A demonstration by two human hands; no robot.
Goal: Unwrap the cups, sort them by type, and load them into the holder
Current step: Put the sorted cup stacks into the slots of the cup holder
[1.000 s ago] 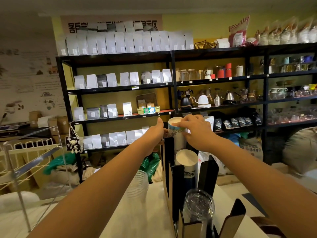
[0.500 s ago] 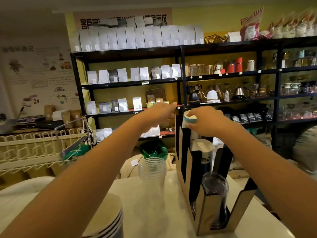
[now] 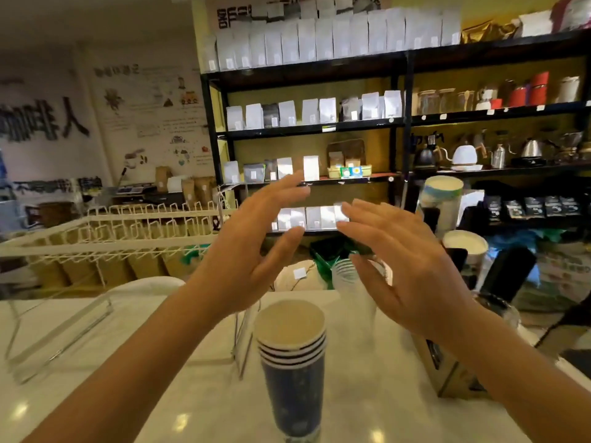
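Note:
A stack of dark blue paper cups stands upright on the white counter in front of me. Behind it a stack of clear plastic cups shows between my hands. My left hand and my right hand hover open above them, palms facing each other, holding nothing. At the right stands the black-and-brown cup holder. A tall white cup stack with a teal band sits in its far slot, and a second white stack in the slot nearer me.
A white wire rack stands at the left on the counter's far side. Black shelves with white bags, kettles and jars fill the back wall. Sacks and a green bag lie beyond the counter.
Both hands let go of the teal-banded cup stack, which stays in the holder's far slot, and drew back left, opening. My view swung left and down, bringing the blue stack into sight.

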